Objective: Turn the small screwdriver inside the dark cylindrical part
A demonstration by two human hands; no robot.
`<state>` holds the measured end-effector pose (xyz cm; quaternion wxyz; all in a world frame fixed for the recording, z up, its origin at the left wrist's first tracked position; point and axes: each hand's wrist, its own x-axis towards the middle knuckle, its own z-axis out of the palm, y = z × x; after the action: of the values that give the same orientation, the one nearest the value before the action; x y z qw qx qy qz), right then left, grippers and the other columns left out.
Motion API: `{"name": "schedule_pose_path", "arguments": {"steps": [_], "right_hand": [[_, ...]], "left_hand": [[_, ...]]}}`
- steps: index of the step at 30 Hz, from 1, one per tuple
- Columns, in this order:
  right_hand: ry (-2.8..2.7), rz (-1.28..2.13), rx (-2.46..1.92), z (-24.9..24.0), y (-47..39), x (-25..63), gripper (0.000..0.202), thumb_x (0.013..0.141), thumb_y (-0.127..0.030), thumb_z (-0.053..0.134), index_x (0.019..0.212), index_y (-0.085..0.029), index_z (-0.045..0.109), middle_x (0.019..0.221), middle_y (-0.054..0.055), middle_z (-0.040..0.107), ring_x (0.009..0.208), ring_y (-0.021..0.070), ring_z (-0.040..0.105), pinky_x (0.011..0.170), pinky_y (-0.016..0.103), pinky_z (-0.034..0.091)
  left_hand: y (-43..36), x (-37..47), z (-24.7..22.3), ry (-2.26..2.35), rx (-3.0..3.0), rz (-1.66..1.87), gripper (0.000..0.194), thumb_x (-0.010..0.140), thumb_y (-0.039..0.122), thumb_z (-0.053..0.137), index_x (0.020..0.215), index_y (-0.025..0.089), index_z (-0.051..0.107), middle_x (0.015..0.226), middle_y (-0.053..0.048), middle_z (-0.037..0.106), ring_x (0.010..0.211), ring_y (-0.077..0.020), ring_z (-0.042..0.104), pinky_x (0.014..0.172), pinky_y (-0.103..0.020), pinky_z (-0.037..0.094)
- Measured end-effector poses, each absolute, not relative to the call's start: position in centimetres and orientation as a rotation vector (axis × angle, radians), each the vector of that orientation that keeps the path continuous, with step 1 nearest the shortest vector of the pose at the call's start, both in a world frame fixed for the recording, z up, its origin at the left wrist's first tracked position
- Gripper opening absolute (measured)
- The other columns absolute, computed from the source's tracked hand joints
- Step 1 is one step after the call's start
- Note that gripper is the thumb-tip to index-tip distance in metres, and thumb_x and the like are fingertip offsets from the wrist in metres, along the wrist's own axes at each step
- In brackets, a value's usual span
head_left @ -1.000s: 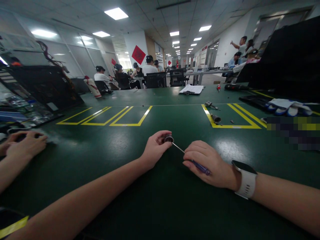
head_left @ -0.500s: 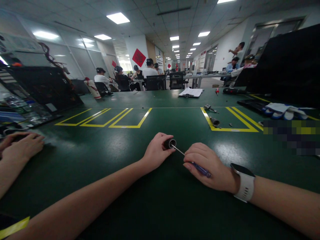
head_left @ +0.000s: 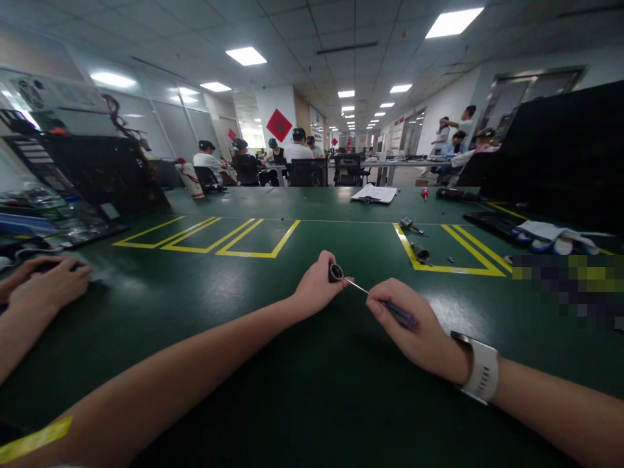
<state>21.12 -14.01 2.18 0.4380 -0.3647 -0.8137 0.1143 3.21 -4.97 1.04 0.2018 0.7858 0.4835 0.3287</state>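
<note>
Between the fingers of my left hand [head_left: 316, 286] is a short dark cylinder [head_left: 335, 273], its round open end facing toward me and to the right. My right hand [head_left: 409, 325] is closed around the purple handle of a screwdriver [head_left: 400, 314]. The thin metal shaft points up and left, and its tip is close to the cylinder's rim, beside my left fingertips; whether they touch I cannot tell. Both hands are above the green table [head_left: 273, 383].
A second dark cylinder [head_left: 420, 253] and a metal part [head_left: 412, 226] lie by a yellow tape outline at right. Farther back are a clipboard [head_left: 374, 194] and gloves [head_left: 556, 237]. Another person's hands [head_left: 53, 283] are at far left.
The screwdriver tip has come out of the cylinder's opening. My left hand has turned the cylinder and shifted slightly right. The whole view has tilted up a little.
</note>
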Motion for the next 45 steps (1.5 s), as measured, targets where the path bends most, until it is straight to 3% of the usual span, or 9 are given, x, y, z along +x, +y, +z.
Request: {"name": "schedule_pose_path", "arguments": {"steps": [7, 12, 27, 45], "right_hand": [[-1.808, 0.575, -1.072, 2.7, -13.2, 21.6, 0.018, 0.084, -0.034, 0.050, 0.082, -0.019, 0.059, 0.077, 0.002, 0.060, 0.069, 0.0148, 0.056, 0.059, 0.027, 0.045], [-1.654, 0.733, -1.103, 2.2, -12.9, 21.6, 0.028, 0.084, -0.041, 0.049, 0.075, -0.017, 0.061, 0.073, 0.003, 0.062, 0.071, 0.0170, 0.058, 0.064, 0.031, 0.046], [-1.664, 0.872, -0.993, 1.4, -13.2, 21.5, 0.020, 0.085, -0.035, 0.049, 0.090, -0.018, 0.057, 0.082, 0.004, 0.062, 0.079, 0.0165, 0.059, 0.073, 0.032, 0.048], [-1.796, 0.720, -1.054, 1.8, -13.2, 21.2, 0.019, 0.086, -0.031, 0.046, 0.084, -0.018, 0.059, 0.085, 0.004, 0.063, 0.082, 0.0169, 0.059, 0.071, 0.031, 0.048]], "left_hand": [[-3.6, 4.8, 1.0, 1.310, 2.234, 1.050, 0.027, 0.065, 0.034, 0.068, 0.074, 0.017, 0.050, 0.067, 0.003, 0.051, 0.061, -0.0114, 0.047, 0.054, -0.023, 0.035], [-3.5, 4.8, 0.2, 1.231, 2.316, 1.028, 0.021, 0.066, 0.030, 0.066, 0.065, 0.016, 0.051, 0.065, 0.002, 0.050, 0.061, -0.0114, 0.046, 0.055, -0.024, 0.035], [-3.9, 4.9, -0.1, 1.099, 2.258, 1.029, 0.025, 0.070, 0.036, 0.062, 0.062, 0.015, 0.050, 0.058, 0.004, 0.048, 0.054, -0.0089, 0.043, 0.050, -0.022, 0.032], [-4.3, 5.1, 0.2, 1.123, 2.360, 1.048, 0.018, 0.072, 0.028, 0.058, 0.064, 0.016, 0.049, 0.061, 0.004, 0.046, 0.058, -0.0098, 0.043, 0.055, -0.023, 0.034]]}}
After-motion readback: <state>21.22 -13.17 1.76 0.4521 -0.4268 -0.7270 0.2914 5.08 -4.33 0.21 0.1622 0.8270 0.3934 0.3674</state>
